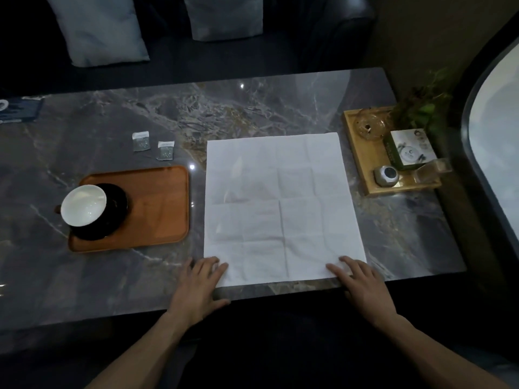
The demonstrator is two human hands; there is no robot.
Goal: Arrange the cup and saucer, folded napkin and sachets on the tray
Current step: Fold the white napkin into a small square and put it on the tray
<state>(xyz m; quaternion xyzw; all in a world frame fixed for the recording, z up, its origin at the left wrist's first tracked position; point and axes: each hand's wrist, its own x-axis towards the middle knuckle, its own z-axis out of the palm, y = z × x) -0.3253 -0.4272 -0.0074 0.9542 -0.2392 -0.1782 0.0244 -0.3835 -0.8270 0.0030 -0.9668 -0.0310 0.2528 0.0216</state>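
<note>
Two hands flat, holding nothing: left hand, right hand | wooden caddy beside napkin

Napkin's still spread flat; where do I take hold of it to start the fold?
Probably pinch the two near corners of the napkin, coming from the table's near edge. It lies flat and open, and the left hand and right hand rest on those corners.
</note>
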